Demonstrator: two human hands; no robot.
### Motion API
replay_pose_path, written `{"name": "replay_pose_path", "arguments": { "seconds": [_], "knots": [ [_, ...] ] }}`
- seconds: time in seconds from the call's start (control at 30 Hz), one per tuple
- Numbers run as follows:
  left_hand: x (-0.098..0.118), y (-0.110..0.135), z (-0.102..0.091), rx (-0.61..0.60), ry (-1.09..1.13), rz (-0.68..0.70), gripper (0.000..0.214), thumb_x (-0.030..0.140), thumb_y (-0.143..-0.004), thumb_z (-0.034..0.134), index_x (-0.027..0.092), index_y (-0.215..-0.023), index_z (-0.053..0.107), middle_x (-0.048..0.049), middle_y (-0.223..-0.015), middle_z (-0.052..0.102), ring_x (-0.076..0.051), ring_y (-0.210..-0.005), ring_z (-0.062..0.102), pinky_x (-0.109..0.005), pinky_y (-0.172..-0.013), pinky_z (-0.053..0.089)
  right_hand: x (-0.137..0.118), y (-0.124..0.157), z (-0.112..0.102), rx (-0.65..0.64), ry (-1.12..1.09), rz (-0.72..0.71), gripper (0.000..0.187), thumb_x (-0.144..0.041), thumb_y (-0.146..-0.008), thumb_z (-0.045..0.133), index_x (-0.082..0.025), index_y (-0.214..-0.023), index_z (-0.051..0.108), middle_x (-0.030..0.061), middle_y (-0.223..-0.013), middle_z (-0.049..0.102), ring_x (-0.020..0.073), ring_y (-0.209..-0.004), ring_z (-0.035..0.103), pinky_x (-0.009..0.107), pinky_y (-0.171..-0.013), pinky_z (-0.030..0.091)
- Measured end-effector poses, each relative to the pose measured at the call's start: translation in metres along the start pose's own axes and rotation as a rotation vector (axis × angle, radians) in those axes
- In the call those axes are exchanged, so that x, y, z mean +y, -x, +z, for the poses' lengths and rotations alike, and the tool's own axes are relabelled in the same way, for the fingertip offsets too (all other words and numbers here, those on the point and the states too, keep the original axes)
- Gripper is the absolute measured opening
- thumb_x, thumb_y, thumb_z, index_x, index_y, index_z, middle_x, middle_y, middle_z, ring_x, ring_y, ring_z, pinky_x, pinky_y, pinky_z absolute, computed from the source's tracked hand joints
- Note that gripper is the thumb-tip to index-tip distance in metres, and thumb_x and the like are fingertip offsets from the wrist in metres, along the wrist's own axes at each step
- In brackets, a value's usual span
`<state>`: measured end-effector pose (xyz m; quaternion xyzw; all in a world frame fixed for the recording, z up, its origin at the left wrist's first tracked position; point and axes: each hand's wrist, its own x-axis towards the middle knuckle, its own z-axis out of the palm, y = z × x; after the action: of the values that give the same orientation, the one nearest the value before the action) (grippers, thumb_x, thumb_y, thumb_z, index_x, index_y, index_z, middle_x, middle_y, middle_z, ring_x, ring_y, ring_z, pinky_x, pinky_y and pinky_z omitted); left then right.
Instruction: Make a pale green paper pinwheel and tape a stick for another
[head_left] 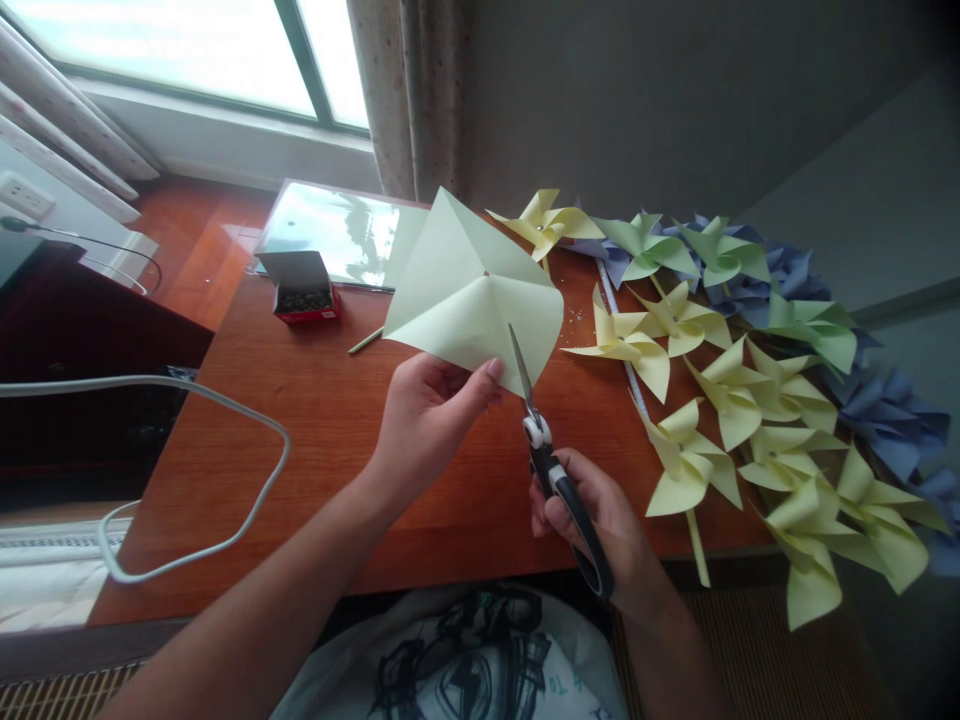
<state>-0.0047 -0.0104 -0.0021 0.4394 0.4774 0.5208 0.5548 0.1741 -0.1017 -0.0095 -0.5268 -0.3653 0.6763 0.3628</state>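
A pale green sheet of paper (442, 270), creased along its diagonals with a small mark at the centre, is raised above the table. My left hand (442, 400) pinches its lower edge between thumb and fingers. In my right hand (589, 510) is a pair of scissors (551, 470) with black and white handles. The blades point up and lie across the paper's lower right corner, close to my left thumb. From this angle I cannot tell how deep the cut runs.
Several yellow pinwheels (682, 455), green pinwheels (814, 325) and purple ones (892, 415) crowd the right side of the wooden table (315, 500). A small open red box (307, 300) stands by a shiny clear sheet (337, 230). A white cable (255, 410) loops at the left.
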Motion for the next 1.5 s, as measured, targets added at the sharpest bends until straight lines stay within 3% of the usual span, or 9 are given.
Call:
{"name": "replay_pose_path", "arguments": {
  "seconds": [0.57, 1.13, 1.37, 1.5],
  "knots": [
    [0.0010, 0.0003, 0.0014, -0.032, 0.066, 0.022, 0.017, 0.024, -0.084, 0.077, 0.013, -0.072, 0.071, -0.0006, -0.063, 0.072, -0.010, -0.057, 0.065, -0.017, -0.054, 0.050, -0.0008, 0.0008, 0.0031, 0.076, -0.014, 0.002, 0.042, -0.051, -0.074, 0.084, -0.018, -0.088, 0.063, -0.0014, -0.073, 0.062, 0.0105, -0.063, 0.056, 0.021, -0.059, 0.049],
    [0.0000, 0.0017, -0.0025, -0.048, 0.108, 0.000, 0.017, 0.026, -0.082, 0.079, 0.014, -0.075, 0.071, -0.0012, -0.065, 0.070, -0.012, -0.058, 0.063, -0.020, -0.055, 0.049, 0.0016, 0.0011, -0.0016, 0.084, 0.040, 0.028, 0.034, -0.038, -0.073, 0.087, -0.018, -0.086, 0.062, -0.0028, -0.072, 0.063, 0.0098, -0.058, 0.059, 0.020, -0.056, 0.047],
    [-0.0023, -0.0025, -0.0060, -0.061, 0.344, -0.061, 0.019, 0.031, -0.084, 0.076, 0.015, -0.092, 0.072, -0.0034, -0.082, 0.071, -0.013, -0.067, 0.062, -0.023, -0.057, 0.052, 0.0052, 0.0033, -0.0005, 0.082, 0.068, 0.039, 0.037, -0.038, -0.071, 0.089, -0.018, -0.086, 0.062, -0.0031, -0.071, 0.063, 0.0101, -0.059, 0.059, 0.020, -0.056, 0.047],
    [-0.0047, -0.0047, -0.0069, 0.008, 0.369, -0.085, 0.021, 0.029, -0.083, 0.078, 0.015, -0.098, 0.074, -0.0033, -0.089, 0.072, -0.012, -0.071, 0.062, -0.020, -0.057, 0.051, 0.0076, 0.0028, -0.0018, 0.062, 0.091, 0.059, 0.040, -0.041, -0.070, 0.090, -0.018, -0.085, 0.061, -0.0032, -0.071, 0.062, 0.0100, -0.058, 0.059, 0.020, -0.056, 0.046]
  ]
}}
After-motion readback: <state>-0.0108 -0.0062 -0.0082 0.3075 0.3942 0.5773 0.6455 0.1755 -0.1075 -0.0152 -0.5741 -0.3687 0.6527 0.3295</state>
